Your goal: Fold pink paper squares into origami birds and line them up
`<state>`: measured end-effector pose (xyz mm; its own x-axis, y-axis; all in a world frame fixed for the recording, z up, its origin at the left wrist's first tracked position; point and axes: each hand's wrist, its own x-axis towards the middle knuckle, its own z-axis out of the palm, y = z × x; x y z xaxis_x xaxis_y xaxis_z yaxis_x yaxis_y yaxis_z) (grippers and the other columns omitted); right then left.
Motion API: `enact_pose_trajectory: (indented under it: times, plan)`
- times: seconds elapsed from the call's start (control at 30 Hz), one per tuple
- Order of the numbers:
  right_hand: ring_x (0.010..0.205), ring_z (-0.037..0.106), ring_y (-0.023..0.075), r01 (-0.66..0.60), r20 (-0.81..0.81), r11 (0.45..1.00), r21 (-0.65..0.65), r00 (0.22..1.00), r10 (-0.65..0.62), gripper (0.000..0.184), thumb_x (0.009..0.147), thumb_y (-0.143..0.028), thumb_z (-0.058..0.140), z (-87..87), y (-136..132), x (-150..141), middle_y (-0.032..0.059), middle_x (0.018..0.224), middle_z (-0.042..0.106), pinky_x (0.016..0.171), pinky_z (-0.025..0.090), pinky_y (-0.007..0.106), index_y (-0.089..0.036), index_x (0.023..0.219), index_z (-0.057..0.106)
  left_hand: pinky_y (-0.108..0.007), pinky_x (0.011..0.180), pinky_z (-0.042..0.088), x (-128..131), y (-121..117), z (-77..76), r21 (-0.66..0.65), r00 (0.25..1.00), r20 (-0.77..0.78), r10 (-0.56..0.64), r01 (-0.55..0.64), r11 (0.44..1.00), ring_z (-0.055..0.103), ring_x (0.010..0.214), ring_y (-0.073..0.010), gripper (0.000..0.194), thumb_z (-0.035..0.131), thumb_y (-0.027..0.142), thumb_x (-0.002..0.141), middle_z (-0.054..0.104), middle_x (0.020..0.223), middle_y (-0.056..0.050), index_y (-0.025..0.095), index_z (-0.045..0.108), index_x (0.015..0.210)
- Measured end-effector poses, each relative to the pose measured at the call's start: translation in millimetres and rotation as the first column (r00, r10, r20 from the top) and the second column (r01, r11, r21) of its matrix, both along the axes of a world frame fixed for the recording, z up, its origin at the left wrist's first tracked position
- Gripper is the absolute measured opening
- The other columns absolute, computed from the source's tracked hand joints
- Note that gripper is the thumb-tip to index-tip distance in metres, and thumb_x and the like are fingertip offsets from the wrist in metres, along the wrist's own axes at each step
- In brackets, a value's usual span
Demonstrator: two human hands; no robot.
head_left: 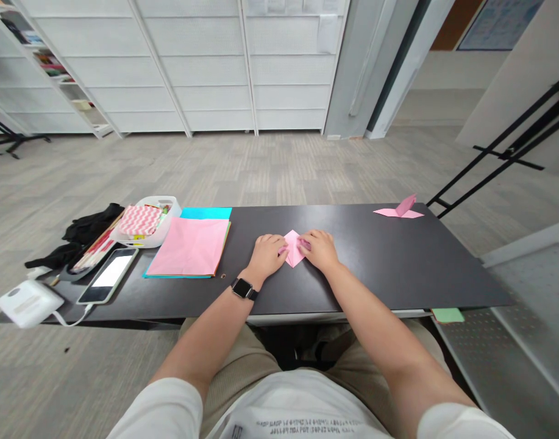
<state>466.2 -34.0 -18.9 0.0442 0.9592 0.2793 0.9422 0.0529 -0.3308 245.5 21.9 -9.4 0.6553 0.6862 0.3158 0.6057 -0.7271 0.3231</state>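
Note:
A small pink sheet of origami paper [292, 256], folded into a diamond, lies on the dark table between my hands. My left hand [267, 255], with a black watch on its wrist, has its fingers closed on the diamond's left edge. On the right edge, the fingers of my right hand [321, 249] are closed on a pink flap. Both thumbs are near the middle of the paper, and my fingers partly cover its sides.
A pink folded paper bird [400, 211] stands at the table's far right. Left of my hands lies a stack of coloured paper [190, 247], pink on top. Further left are a white basket [169, 210], a phone [109, 274] and a white charger [30, 303] with its cable.

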Motion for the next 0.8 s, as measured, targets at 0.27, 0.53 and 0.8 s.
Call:
enact_pose_trajectory:
  times: [0.27, 0.53, 0.8]
  plan:
    - [0.116, 0.056, 0.0293, 0.058, 0.048, 0.998, -0.017, 0.997, -0.057, 0.031, 0.098, -0.041, 0.065, -1.3, 2, -6, 0.0093, 0.122, 0.068, 0.102, 0.036, 0.045, -0.03, 0.124, 0.076, -0.046, 0.107, 0.04, 5, 1, 3.2, -0.033, 1.0, -0.002, 0.016, -0.016, 0.999, 0.062, 0.111, -0.0253, 0.021, 0.056, 0.033, 0.104, 0.075, 0.114, -0.006, 0.029, 0.077, 0.108]
    - [0.117, 0.055, 0.0299, -0.035, 0.036, 0.999, -0.004, 0.999, 0.035, 0.038, 0.091, -0.046, 0.072, 0.0, -2, -13, 0.0096, 0.123, 0.067, 0.105, 0.036, 0.046, -0.029, 0.125, 0.076, -0.047, 0.106, 0.04, 8, 6, -2.5, -0.019, 0.98, 0.007, 0.198, -0.198, 0.98, 0.06, 0.115, -0.0286, 0.025, 0.066, 0.033, 0.099, 0.071, 0.12, -0.007, 0.028, 0.072, 0.122]
    - [0.114, 0.059, 0.0286, -0.021, -0.055, 0.999, 0.028, 0.998, 0.023, 0.024, 0.091, -0.037, 0.069, 0.5, 0, -13, 0.0081, 0.117, 0.072, 0.103, 0.036, 0.044, -0.027, 0.112, 0.076, -0.044, 0.104, 0.042, 8, 6, -3.3, -0.085, 0.988, 0.057, 0.143, -0.138, 0.987, 0.062, 0.114, -0.0262, 0.015, 0.065, 0.027, 0.099, 0.075, 0.117, -0.004, 0.027, 0.07, 0.113]
